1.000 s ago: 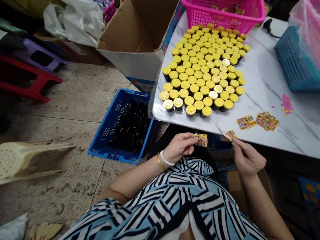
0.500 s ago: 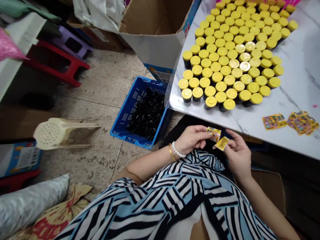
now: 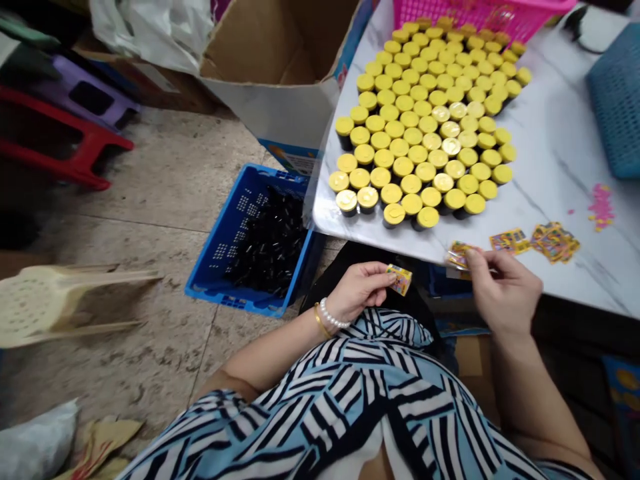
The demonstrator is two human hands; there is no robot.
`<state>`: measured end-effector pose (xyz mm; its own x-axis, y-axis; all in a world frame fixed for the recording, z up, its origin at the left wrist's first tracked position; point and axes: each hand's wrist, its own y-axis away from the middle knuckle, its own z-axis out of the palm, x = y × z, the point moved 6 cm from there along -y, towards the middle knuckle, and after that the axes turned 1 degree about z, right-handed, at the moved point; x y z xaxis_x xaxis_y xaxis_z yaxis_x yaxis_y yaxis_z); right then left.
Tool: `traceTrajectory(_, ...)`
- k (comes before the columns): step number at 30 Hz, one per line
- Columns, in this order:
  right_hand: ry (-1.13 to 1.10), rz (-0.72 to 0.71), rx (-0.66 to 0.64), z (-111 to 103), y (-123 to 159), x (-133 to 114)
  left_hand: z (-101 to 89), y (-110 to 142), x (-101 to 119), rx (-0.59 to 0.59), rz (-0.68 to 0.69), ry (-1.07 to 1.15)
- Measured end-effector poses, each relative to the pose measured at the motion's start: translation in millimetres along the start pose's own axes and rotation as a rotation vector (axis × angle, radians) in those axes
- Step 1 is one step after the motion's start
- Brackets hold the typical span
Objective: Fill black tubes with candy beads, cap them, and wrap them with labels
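Observation:
My left hand (image 3: 364, 291) pinches a small yellow printed label (image 3: 401, 280) between thumb and fingertips, in front of the table edge. Another such label (image 3: 457, 255) is pinched by my right hand (image 3: 505, 288) over the front edge of the table. To the right of it on the tabletop lie a flat printed label (image 3: 509, 241) and a loose heap of labels (image 3: 556, 243). Behind my hands, many black canisters with yellow lids (image 3: 411, 184) stand upright in close rows on the marbled white table (image 3: 555, 160).
On the floor at left, a blue crate (image 3: 204, 272) holds black tubes (image 3: 267, 243), with an open cardboard box (image 3: 270, 100) behind. A pink basket (image 3: 470, 20), a teal basket (image 3: 617, 100) and pink bits (image 3: 601, 208) are on the table. A cream stool (image 3: 30, 303) stands left.
Half a second ago my hands were close together, the two labels meeting. Now they are apart, my right hand moved right to the table edge. The view swung left and back.

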<state>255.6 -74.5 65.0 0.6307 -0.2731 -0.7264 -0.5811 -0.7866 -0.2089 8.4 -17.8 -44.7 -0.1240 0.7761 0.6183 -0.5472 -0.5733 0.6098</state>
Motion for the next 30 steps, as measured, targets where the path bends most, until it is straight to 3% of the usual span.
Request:
traceTrajectory(4,0.331,-0.181,0.117,-8,-18,-3,0.5,-1,0,0.020,-0.001,-0.003)
traceTrajectory(7,0.456,-0.314,0.229,-18,-29,-13,1.9,-1,5,0.023,0.018,0.016)
traceTrajectory(11,0.442,-0.449,0.182,-2,-41,-33,10.8,2,16,-0.013,0.041,0.033)
traceTrajectory(16,0.420,-0.414,0.125,28,-56,-29,18.2,6,21,-0.032,0.029,0.024)
traceTrajectory(21,0.388,-0.418,0.161,34,-65,-19,16.9,2,16,-0.052,0.025,0.078)
traceTrajectory(24,0.303,-0.362,0.213,21,-61,-27,15.1,-1,15,-0.027,0.024,0.107)
traceTrajectory(28,-0.073,-0.236,0.305,-15,-27,-46,13.3,-4,16,-0.010,0.015,0.170)
traceTrajectory(30,-0.305,-0.173,0.220,-20,-4,-48,13.2,-6,17,-0.011,0.014,0.200)
